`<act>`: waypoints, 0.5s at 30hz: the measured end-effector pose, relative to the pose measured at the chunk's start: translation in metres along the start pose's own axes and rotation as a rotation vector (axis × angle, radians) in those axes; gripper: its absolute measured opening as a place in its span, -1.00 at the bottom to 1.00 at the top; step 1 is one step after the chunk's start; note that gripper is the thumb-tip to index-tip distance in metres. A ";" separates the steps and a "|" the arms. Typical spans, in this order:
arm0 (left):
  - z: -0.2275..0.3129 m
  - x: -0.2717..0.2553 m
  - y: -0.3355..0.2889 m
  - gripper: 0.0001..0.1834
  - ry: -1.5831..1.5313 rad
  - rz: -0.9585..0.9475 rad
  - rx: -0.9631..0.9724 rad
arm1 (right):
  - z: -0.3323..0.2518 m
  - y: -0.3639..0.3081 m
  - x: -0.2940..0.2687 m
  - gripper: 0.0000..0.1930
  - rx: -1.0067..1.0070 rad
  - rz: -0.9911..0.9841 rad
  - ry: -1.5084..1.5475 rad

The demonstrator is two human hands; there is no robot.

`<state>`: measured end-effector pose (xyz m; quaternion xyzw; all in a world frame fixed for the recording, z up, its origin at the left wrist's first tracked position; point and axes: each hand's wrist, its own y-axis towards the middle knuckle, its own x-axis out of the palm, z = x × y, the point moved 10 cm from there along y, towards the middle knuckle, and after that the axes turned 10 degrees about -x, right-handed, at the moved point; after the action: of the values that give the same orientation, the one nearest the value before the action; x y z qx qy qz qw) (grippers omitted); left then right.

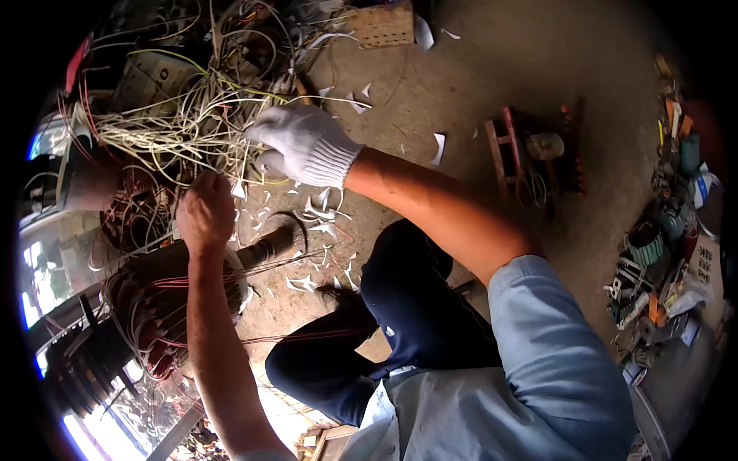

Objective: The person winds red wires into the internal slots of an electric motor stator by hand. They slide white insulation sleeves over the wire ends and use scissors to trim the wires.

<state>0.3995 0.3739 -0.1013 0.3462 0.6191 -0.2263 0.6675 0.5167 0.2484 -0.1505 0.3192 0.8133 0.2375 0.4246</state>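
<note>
1. The tangled bundle of thin pale-yellow strands (165, 131) lies beyond the upper-left part of the concrete floor (461, 84); what carries it is hidden.
2. The right hand (307, 144), in a white knitted glove, is at the bundle's right end. Its fingers are bent in a narrow curl over the strands, but one cannot tell whether they grip any.
3. The bare left hand (206, 211) is at the bundle's lower edge, fingers curled in; its back hides whatever the palm may hold.
4. Under the left forearm lies a wire-wound motor part (146, 296), with a thick metal shaft (270, 240) pointing toward the floor's middle. Thin reddish wires (307, 336) run right from its side toward the person's knee.
5. Behind the bundle stands a grey drum-shaped housing (154, 81) among more loose wiring.
6. White scraps (323, 209) litter the floor near the shaft.
7. At the floor's far edge sits a perforated wooden box (382, 24).
8. Right of the gloved hand, well apart, a reddish tool rack (496, 157) carries a wooden-headed mallet (544, 146).
9. Along the floor's right edge, a green ribbed motor casing (645, 244) lies among assorted parts.
</note>
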 end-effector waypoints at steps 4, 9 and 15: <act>-0.012 0.021 0.007 -0.75 -0.193 -0.060 -0.104 | 0.083 -0.167 -0.086 -0.74 0.359 0.104 -0.351; -0.045 0.043 -0.002 -0.78 -0.757 -0.152 -0.367 | 0.125 -0.360 -0.214 -0.57 0.865 -0.193 -0.929; -0.028 0.037 -0.012 -0.74 -1.033 -0.275 -0.460 | 0.140 -0.476 -0.225 -0.45 1.060 -0.494 -0.981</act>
<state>0.3769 0.3915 -0.1398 -0.0466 0.2858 -0.3103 0.9055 0.5812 -0.2229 -0.4156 0.3581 0.5844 -0.4557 0.5680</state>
